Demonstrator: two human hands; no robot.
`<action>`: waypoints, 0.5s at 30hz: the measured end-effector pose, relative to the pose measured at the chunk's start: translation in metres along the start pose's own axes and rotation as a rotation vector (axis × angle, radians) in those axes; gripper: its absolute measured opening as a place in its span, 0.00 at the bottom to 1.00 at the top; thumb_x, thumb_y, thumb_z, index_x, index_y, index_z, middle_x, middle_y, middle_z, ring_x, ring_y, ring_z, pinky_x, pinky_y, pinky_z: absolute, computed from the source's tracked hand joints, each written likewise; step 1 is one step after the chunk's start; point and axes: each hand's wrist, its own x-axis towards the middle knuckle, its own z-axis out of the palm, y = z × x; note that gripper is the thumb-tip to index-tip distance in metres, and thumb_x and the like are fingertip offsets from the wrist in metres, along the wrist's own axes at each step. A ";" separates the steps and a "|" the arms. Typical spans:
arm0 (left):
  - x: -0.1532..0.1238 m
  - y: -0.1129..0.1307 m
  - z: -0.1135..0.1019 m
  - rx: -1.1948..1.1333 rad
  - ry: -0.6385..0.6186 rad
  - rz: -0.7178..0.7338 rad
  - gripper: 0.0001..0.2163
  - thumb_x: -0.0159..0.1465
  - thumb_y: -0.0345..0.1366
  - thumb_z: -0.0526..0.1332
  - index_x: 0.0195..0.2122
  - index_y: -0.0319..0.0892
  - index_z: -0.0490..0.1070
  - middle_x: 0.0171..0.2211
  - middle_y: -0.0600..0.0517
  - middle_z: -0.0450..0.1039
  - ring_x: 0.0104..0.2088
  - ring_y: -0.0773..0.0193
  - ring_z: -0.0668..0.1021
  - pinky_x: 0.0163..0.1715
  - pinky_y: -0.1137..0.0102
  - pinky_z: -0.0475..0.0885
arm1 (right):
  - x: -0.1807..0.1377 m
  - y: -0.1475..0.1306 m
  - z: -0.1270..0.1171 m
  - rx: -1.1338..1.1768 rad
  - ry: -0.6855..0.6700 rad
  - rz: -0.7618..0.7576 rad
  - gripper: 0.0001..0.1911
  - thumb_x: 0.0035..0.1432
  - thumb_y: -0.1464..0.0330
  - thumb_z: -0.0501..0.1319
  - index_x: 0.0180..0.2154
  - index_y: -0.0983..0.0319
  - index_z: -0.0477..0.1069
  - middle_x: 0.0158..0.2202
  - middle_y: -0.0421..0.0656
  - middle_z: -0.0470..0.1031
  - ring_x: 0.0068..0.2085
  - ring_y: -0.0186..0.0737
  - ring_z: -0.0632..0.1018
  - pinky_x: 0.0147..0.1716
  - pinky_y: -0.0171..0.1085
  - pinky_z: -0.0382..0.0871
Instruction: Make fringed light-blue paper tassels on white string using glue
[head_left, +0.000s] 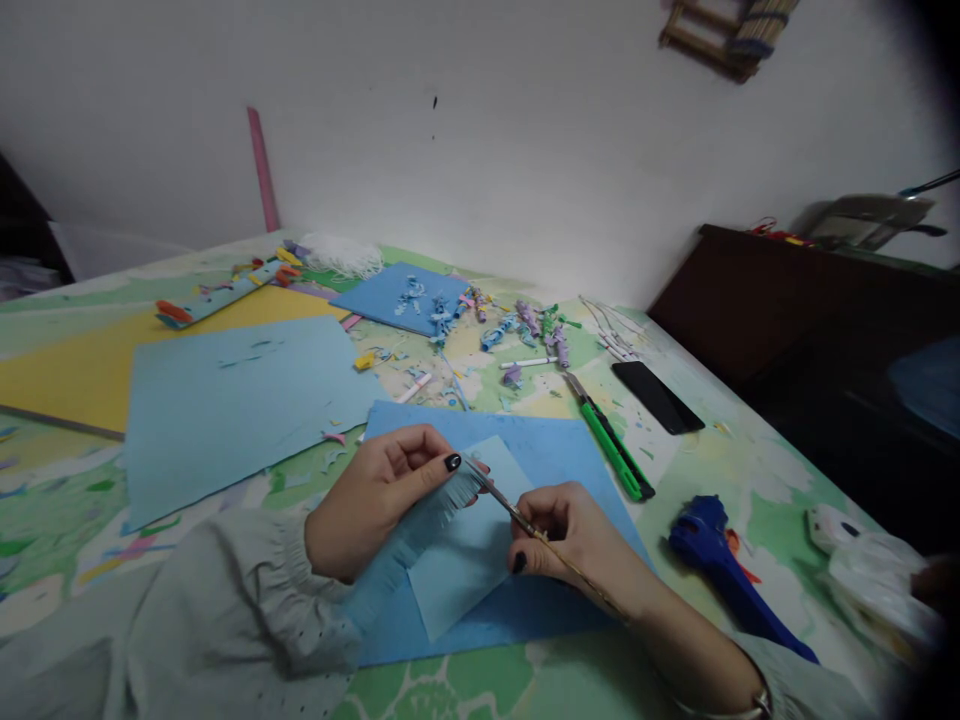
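Left hand (390,490) and right hand (559,540) work close together. With thumb and fingers, the left hand pinches one end of a light blue fringed strip (405,550), which runs back toward the left sleeve (292,590). The right hand grips what look like thin scissors (501,495), seen from the side, so I can't tell how wide the blades are. Their tip is right by the pinched end and near the left thumb, so a slip could nick it. Too deep a snip could cut the strip right through, and a floppy strip could make crooked cuts. Under the hands, a small pale sheet (469,570) lies on a bigger blue sheet (562,445). Just beside that is a green cutter (615,450); its blade seems to poke out, so a careless reach could hurt. Farther right lies a blue glue gun (724,570).
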 end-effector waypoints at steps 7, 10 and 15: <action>0.000 0.000 0.000 -0.002 0.004 -0.001 0.07 0.58 0.36 0.63 0.28 0.39 0.67 0.30 0.47 0.78 0.33 0.60 0.78 0.36 0.66 0.71 | 0.000 0.000 0.000 -0.022 0.009 0.013 0.24 0.36 0.54 0.70 0.18 0.64 0.61 0.16 0.32 0.53 0.21 0.26 0.52 0.17 0.30 0.42; 0.001 0.000 0.000 0.009 0.007 0.004 0.07 0.58 0.36 0.62 0.28 0.39 0.68 0.29 0.48 0.78 0.34 0.59 0.78 0.37 0.66 0.71 | 0.001 0.001 0.000 -0.015 0.006 0.013 0.24 0.36 0.55 0.70 0.18 0.64 0.61 0.16 0.32 0.53 0.20 0.26 0.52 0.18 0.31 0.42; 0.001 0.000 0.000 0.017 0.014 0.006 0.07 0.58 0.36 0.62 0.28 0.39 0.67 0.30 0.48 0.78 0.33 0.60 0.78 0.37 0.66 0.71 | 0.001 0.001 0.000 -0.029 0.012 0.018 0.25 0.36 0.54 0.70 0.18 0.64 0.61 0.16 0.32 0.52 0.20 0.25 0.52 0.18 0.31 0.41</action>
